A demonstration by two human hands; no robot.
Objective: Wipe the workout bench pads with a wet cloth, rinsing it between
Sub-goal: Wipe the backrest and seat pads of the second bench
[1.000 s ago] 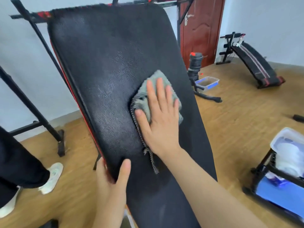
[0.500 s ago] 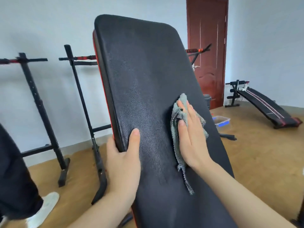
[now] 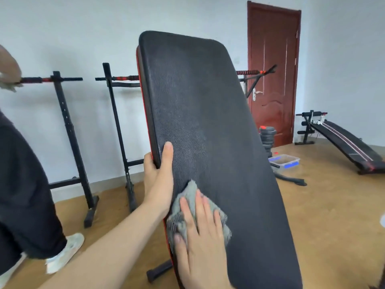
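Against white wall and racks, the tilted pad (image 3: 208,122) shows the right hand (image 3: 202,232), flat on the cloth (image 3: 187,197), now lower near its left edge, beside the left hand (image 3: 159,176) gripping that edge, so wiping advances downward.

The right hand (image 3: 201,243) covers most of the grey cloth (image 3: 188,207); the bench pad (image 3: 208,126) hides its own frame; a bystander (image 3: 25,184) is cropped at the left edge.
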